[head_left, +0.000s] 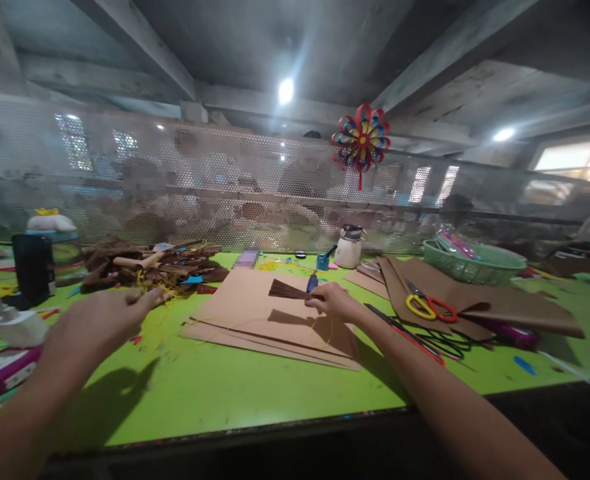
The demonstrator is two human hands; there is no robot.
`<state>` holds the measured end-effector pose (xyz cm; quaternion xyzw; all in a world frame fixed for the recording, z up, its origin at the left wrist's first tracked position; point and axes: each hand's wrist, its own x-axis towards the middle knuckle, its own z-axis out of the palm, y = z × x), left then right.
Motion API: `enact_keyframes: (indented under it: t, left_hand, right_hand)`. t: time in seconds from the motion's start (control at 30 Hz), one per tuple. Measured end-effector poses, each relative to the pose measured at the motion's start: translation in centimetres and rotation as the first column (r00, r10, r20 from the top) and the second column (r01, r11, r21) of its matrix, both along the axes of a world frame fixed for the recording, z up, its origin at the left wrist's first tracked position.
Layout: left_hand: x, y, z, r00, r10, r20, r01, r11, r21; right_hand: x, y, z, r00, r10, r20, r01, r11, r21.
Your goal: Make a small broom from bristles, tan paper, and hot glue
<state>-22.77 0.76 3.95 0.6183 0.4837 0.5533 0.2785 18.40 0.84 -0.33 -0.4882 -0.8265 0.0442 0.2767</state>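
My right hand point(331, 301) is closed in a pinch over the cardboard sheets point(255, 293). It grips the narrow end of a dark brown pleated paper fan point(287, 289), whose wide end points left. A thin yellow thread point(331, 333) hangs in a loop below this hand. On the left, my left hand point(102, 327) is raised above the green table, thumb and finger pinched together. Yellow thread shows at its fingertips, though the strands behind it partly blend in. A blue-handled tool point(313, 283) lies just behind the right hand, partly hidden.
Brown paper scraps point(149, 263) are heaped at the back left. Red-and-yellow scissors point(427, 307) lie on brown paper point(515, 307) at right, near black-handled scissors point(445, 343). Behind stand a green basket point(475, 263) and a white jug point(349, 248). A perforated screen point(255, 193) borders the table.
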Motion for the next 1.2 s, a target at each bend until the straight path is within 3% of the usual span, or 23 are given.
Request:
enact_keyframes:
  t: [0.03,0.07,0.1,0.13,0.17,0.2,0.23,0.3,0.37,0.43,0.53,0.7,0.9,1.07,1.2]
  left_hand:
    - [1.4,-0.8,0.6,0.949,0.212,-0.235,-0.212,0.977,0.024]
    - [3.2,-1.5,1.4,0.856,0.377,-0.353,-0.352,0.926,0.136]
    - [5.2,-2.1,2.1,0.814,0.449,-0.368,-0.365,0.889,0.277]
    - [7.2,-2.4,2.7,0.830,0.449,-0.331,-0.312,0.866,0.390]
    - [9.3,-2.5,3.1,0.863,0.376,-0.337,-0.201,0.868,0.454]
    - [11.3,-2.3,3.2,0.883,0.259,-0.390,-0.048,0.879,0.475]
    - [13.0,-1.9,3.0,0.844,0.127,-0.522,0.138,0.888,0.439]
    - [15.7,-0.7,2.1,0.644,0.051,-0.763,0.368,0.854,0.368]
    - [17.3,0.5,0.7,0.389,0.031,-0.921,0.487,0.841,0.234]
    - [18.0,1.5,-0.6,0.301,0.014,-0.954,0.505,0.846,0.172]
    - [17.9,2.1,-1.5,0.286,0.016,-0.958,0.506,0.846,0.166]
    - [17.8,1.5,-1.8,0.288,0.033,-0.957,0.521,0.833,0.186]
    - [17.8,1.0,-2.2,0.288,0.062,-0.956,0.528,0.822,0.213]
    - [17.5,1.1,-2.4,0.310,0.085,-0.947,0.557,0.791,0.254]
    - [17.5,1.1,-2.4,0.307,0.070,-0.949,0.551,0.800,0.237]
  right_hand:
    - [-0.2,-0.1,0.0,1.000,0.001,0.008,-0.001,1.000,0.005]
    - [-0.4,-0.2,0.0,1.000,0.002,0.014,-0.002,1.000,0.013]
    - [-0.6,-0.3,0.1,1.000,0.003,0.018,-0.003,1.000,0.024]
    - [-0.9,-0.4,0.2,1.000,0.005,0.020,-0.005,0.999,0.034]
    - [-1.2,-0.6,0.3,1.000,0.009,0.021,-0.010,0.999,0.040]
    - [-1.6,-0.7,0.3,1.000,0.017,0.021,-0.017,0.999,0.043]
    - [-1.9,-0.8,0.4,0.999,0.026,0.019,-0.026,0.999,0.043]
    - [-2.4,-1.0,0.6,0.999,0.044,0.009,-0.044,0.998,0.037]
    - [-2.8,-1.0,0.6,0.998,0.057,-0.011,-0.057,0.998,0.031]
    - [-2.9,-0.9,0.4,0.997,0.068,-0.045,-0.067,0.998,0.017]
    - [-2.6,-0.5,-0.3,0.990,0.070,-0.121,-0.074,0.997,-0.027]
    - [-1.3,0.0,-1.4,0.974,0.028,-0.225,-0.059,0.989,-0.133]
    - [-0.3,-0.4,-0.8,0.951,-0.017,-0.308,-0.067,0.964,-0.259]
    - [-0.1,-1.0,-0.2,0.944,0.000,-0.329,-0.071,0.977,-0.203]
    - [0.2,-1.4,0.3,0.973,0.013,-0.229,-0.037,0.994,-0.100]
